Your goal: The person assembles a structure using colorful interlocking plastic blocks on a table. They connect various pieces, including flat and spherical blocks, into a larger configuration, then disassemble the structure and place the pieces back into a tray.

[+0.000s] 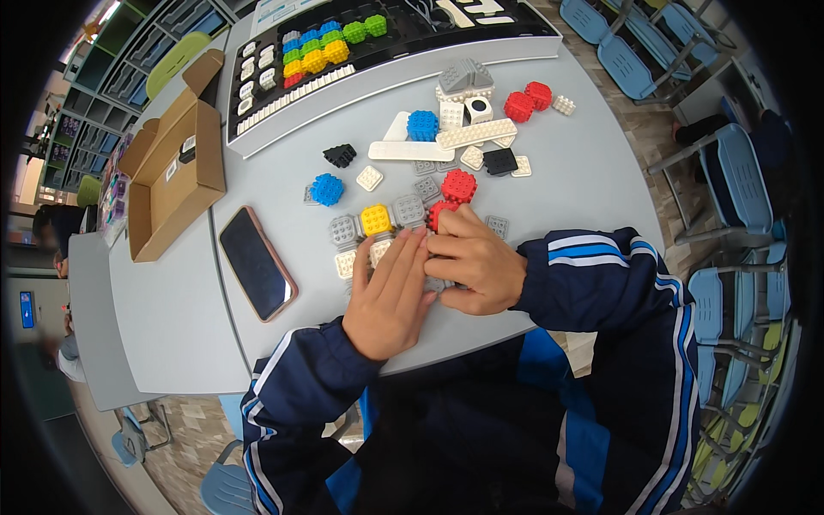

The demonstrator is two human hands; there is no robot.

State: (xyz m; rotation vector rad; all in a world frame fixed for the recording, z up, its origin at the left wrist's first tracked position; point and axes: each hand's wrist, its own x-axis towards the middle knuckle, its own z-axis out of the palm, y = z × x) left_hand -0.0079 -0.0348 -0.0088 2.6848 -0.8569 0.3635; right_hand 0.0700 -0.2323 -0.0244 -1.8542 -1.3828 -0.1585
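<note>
On the table (pixel 584 180), the left hand (pixel 390 296) lies over a cluster of blocks (pixel 375 220), the right hand (pixel 475 262) curls beside it, and a phone (pixel 258 263), open box (pixel 201 189) and tray (pixel 369 96) sit around them.

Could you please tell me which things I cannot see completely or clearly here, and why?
All in the head view:
- Lower red block: partly hidden by the right hand.
- White block: partly covered by the left hand.
- Tray: far side cut off by the upper edge.
- Wall screen: too small to read.
</note>
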